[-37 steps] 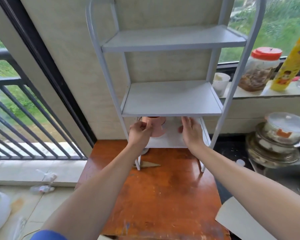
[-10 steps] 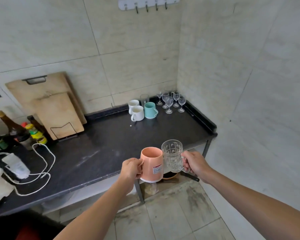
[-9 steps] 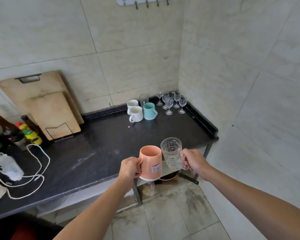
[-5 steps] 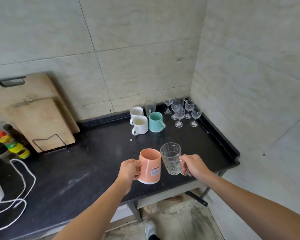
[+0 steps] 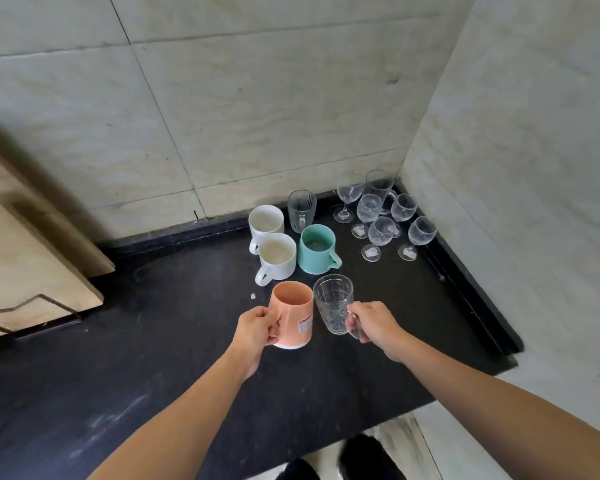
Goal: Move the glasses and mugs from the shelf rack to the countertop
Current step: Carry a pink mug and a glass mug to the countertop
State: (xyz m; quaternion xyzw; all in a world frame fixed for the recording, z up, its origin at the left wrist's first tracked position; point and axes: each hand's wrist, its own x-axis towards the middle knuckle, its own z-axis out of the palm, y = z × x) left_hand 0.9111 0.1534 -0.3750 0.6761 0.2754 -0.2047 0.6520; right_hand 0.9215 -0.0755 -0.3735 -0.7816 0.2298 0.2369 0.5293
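Black desk below me: left hand fingers closed on pink mug handle, right hand gripping glass mug handle, both upright just near of the teal mug, so set-down looks straight down.

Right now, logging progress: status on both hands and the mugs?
Left hand holds pink mug; right hand holds glass mug. Both over countertop, not set down. Teal mug just ahead.
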